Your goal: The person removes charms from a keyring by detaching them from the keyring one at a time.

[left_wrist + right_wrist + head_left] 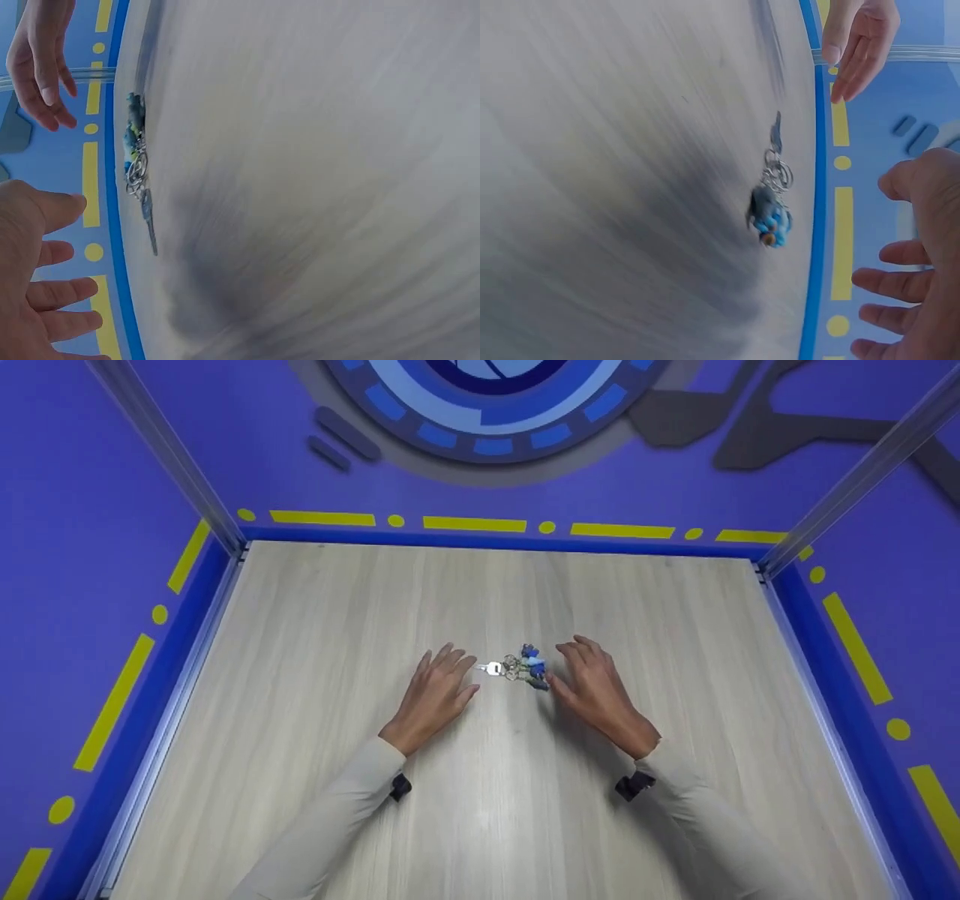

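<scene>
A silver key (493, 668) lies on the wooden tabletop, joined by metal rings (511, 667) to a bunch of small blue charms (535, 666). To the left of the key my left hand (437, 690) hovers with fingers spread, holding nothing. On the other side, my right hand (598, 690) hangs beside the charms, its fingers relaxed and holding nothing. In the left wrist view the keychain (136, 150) lies on the table apart from both hands. The right wrist view shows the charms (771, 217) nearest that camera and the key (776, 133) farther off.
The pale wooden tabletop (480, 810) is bounded by blue-purple walls (270, 472) with yellow dashes at the back and both sides. Metal posts (180, 457) stand at the far corners. Each wrist wears a black device (635, 786).
</scene>
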Motion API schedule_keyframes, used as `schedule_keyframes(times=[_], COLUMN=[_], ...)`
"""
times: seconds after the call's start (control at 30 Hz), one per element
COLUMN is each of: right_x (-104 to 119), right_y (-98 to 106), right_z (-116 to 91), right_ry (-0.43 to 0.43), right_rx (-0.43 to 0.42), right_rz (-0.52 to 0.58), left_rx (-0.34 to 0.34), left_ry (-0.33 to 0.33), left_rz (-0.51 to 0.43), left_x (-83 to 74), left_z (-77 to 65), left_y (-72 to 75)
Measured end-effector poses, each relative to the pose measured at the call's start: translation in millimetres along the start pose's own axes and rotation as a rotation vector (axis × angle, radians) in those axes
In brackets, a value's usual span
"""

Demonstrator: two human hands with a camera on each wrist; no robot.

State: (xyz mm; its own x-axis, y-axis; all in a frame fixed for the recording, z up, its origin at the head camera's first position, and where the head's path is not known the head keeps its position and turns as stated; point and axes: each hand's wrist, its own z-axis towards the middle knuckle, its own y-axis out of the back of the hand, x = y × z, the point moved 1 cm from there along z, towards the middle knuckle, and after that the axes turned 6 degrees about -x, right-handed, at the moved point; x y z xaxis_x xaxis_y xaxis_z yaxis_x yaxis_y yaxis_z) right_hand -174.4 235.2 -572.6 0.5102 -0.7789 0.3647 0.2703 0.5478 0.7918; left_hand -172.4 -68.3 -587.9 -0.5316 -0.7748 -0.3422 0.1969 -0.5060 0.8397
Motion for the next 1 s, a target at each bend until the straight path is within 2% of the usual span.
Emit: schedule_keyframes(times=[0.3, 0.6, 0.8, 0.87, 1.0], right_x=[4, 9, 12, 12, 13], right_y=[-23, -43, -55, -57, -62], right_z=[-1, -1, 2, 3, 3], right_ry=[0.069, 0.066, 0.053, 0.049, 0.044], right_rx=[-0.031, -0.036, -0.046, -0.054, -0.059], right_rz=[0.063, 0.054, 0.070, 0.069, 0.070], left_rx=[-0.045, -0.027, -0.056, -0.078, -0.125], left_ry=[-0.040, -0.052, -0.076, -0.087, -0.099], left_rz=[-0.035, -0.028, -0.016, -0.041, -0.117], left_x=[-4.8, -11.1, -9.3, -7.2, 3.9], left_z=[-0.2, 1.4, 3.9, 5.5, 5.8], left_y=[-16.2, -31.7, -40.6, -46.1, -69.5])
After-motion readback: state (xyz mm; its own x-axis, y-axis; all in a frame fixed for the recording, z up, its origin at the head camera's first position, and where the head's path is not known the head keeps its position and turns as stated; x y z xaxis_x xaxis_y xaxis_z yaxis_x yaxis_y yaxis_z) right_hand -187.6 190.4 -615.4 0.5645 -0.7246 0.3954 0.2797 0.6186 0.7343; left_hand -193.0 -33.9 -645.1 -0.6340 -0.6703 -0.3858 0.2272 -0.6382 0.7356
